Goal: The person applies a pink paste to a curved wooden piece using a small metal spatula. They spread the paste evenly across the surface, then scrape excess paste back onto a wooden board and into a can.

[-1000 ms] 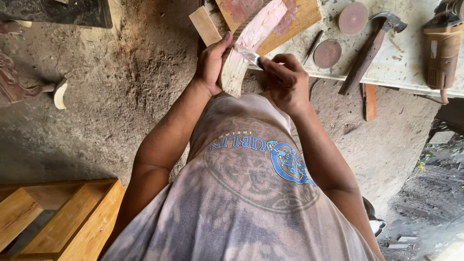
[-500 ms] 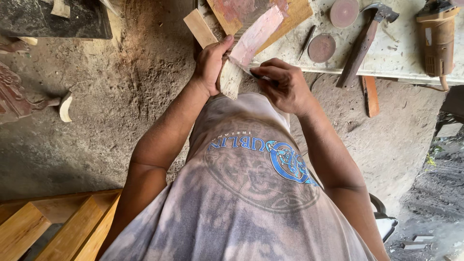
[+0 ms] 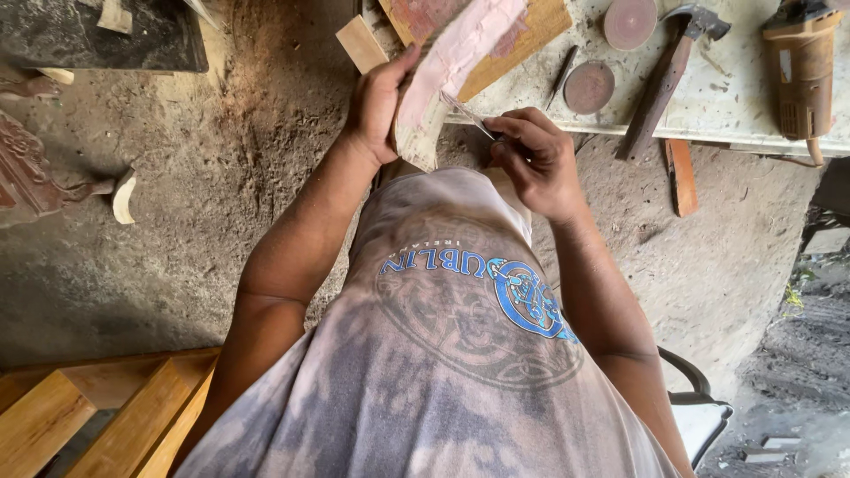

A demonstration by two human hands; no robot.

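Observation:
My left hand (image 3: 376, 106) grips a long, pale pinkish piece of wood (image 3: 447, 75) by its left edge and holds it tilted in front of my chest. My right hand (image 3: 531, 159) is closed on a thin metal blade tool (image 3: 467, 115), whose tip touches the wood's right side. Both hands are just in front of a dusty white workbench (image 3: 753, 115). My grey printed shirt fills the lower middle of the view.
On the bench lie a hammer (image 3: 668, 75), two round sanding discs (image 3: 589, 86), an orange angle grinder (image 3: 801, 66) and a flat wooden board (image 3: 522, 35). A wooden frame (image 3: 88, 412) stands at bottom left. A carved wood piece (image 3: 27, 168) lies on the dirt floor at left.
My right hand with the blade has shifted slightly along the wood's edge. The left hand keeps its hold on the piece; the view has drifted a little.

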